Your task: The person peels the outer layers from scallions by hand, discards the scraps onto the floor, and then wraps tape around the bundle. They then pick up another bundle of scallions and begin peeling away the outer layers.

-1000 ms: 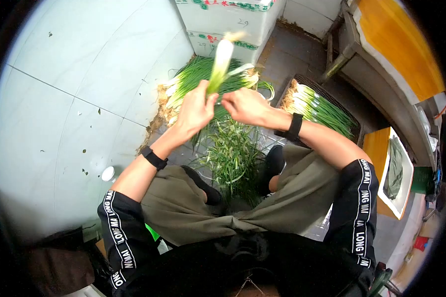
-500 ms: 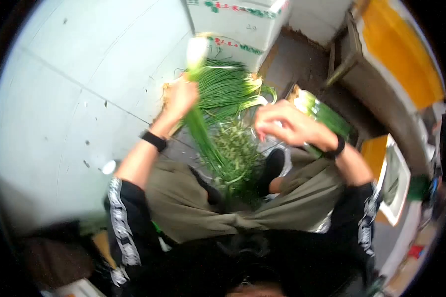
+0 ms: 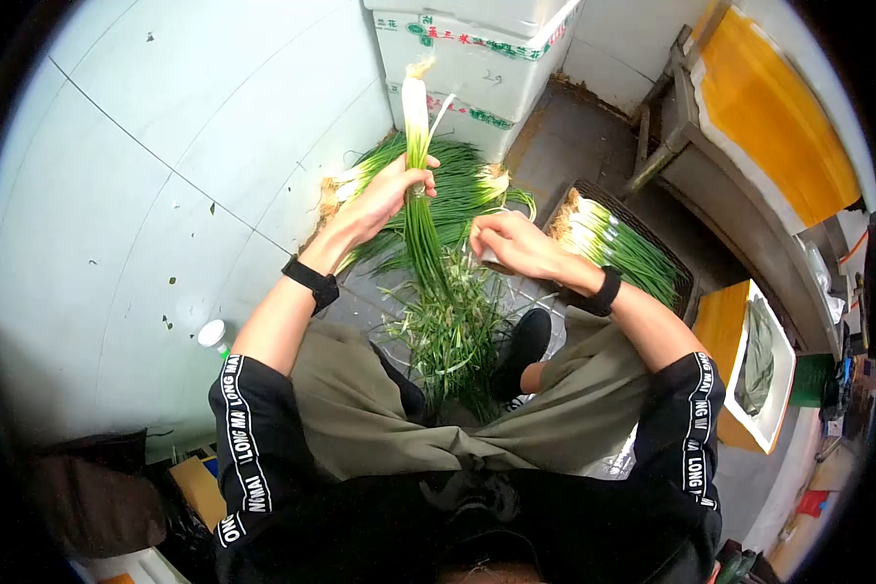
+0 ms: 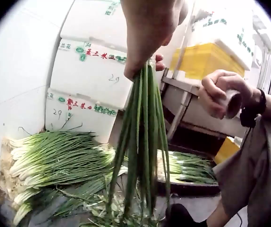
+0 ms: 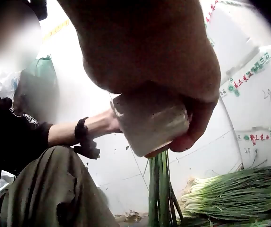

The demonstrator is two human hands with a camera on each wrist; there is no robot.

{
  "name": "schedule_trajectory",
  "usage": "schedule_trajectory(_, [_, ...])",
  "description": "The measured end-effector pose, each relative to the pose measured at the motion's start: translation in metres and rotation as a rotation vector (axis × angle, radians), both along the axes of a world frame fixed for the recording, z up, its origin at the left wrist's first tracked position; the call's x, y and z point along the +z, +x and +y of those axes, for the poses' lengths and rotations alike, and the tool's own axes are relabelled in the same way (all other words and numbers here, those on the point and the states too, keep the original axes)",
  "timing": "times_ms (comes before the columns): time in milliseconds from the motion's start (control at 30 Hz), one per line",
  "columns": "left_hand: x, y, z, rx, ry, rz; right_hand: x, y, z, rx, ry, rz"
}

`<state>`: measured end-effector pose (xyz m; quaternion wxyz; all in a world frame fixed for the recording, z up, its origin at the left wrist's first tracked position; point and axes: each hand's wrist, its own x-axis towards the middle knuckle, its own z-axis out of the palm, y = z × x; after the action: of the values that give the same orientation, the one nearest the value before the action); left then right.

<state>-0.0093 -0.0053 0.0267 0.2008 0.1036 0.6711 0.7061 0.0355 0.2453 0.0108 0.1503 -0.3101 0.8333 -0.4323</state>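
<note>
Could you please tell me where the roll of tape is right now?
In the head view, the roll of tape is in the right hand, to the right of the green onion bunch that the left hand holds.

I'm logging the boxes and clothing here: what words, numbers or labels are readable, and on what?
"LONG MAI", repeated: left sleeve and right sleeve.
"29", handwritten: stacked white boxes.
"兰花", printed: same boxes.
"三", red print: same boxes; its neighbouring characters are too blurred to read surely.
Green characters on the upper-right white box in the left wrist view: too blurred.
</note>
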Motion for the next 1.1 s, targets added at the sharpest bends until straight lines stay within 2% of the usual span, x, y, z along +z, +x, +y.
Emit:
schedule_trajectory(33, [-0.004,-0.002,-0.004,-0.027,0.175,-0.116,-0.003,-0.003,-0.002,-0.003,0.001,0.000])
schedule_trajectory(100, [-0.007,-0.004,-0.008,-0.059,0.201,-0.143,-0.001,-0.005,-0.010,-0.076,0.061,-0.013])
schedule_trajectory(167, [-0.010,0.000,-0.011,-0.039,0.025,0.007,0.010,-0.003,-0.017,-0.129,0.112,-0.092])
schedule_trajectory(300, [-0.010,0.003,-0.013,-0.058,-0.091,0.092,0.001,-0.017,-0.021,-0.154,0.016,0.008])
schedule_trajectory(367, [-0.017,0.001,-0.011,-0.058,-0.111,0.093,-0.004,-0.023,-0.026,-0.259,-0.139,0.282])
schedule_trajectory(400, [-0.019,0.001,-0.009,-0.079,-0.144,0.102,0.007,-0.026,-0.027,-0.327,-0.113,0.175])
schedule_trajectory(500, [-0.014,0.009,0.004,-0.117,-0.195,0.108,0.014,-0.044,-0.024,-0.399,-0.335,-0.163])
schedule_trajectory(567, [-0.012,0.012,0.012,-0.163,-0.196,0.126,0.012,-0.052,-0.021,-0.424,-0.478,-0.199])
schedule_trajectory(667, [-0.017,0.014,0.017,-0.213,-0.160,0.088,0.016,-0.053,-0.016,-0.474,-0.558,-0.327])
schedule_trajectory(733, [-0.018,0.013,0.019,-0.217,-0.133,0.086,0.017,-0.051,-0.018,-0.474,-0.471,-0.033])
schedule_trajectory(767, [-0.018,0.012,0.020,-0.231,-0.135,0.075,0.017,-0.049,-0.018,-0.478,-0.473,-0.037])
schedule_trajectory(867, [-0.016,0.012,0.024,-0.259,-0.148,0.059,0.018,-0.046,-0.017,-0.485,-0.252,0.554])
schedule_trajectory(900, [-0.017,0.012,0.025,-0.267,-0.153,0.060,0.020,-0.044,-0.016,-0.489,-0.251,0.552])
schedule_trajectory(967, [-0.019,0.013,0.029,-0.297,-0.161,0.073,0.027,-0.040,-0.013,-0.433,-0.067,0.592])
schedule_trajectory(1100, [-0.024,0.013,0.036,-0.329,-0.136,0.057,0.016,-0.050,-0.008,-0.375,-0.123,0.437])
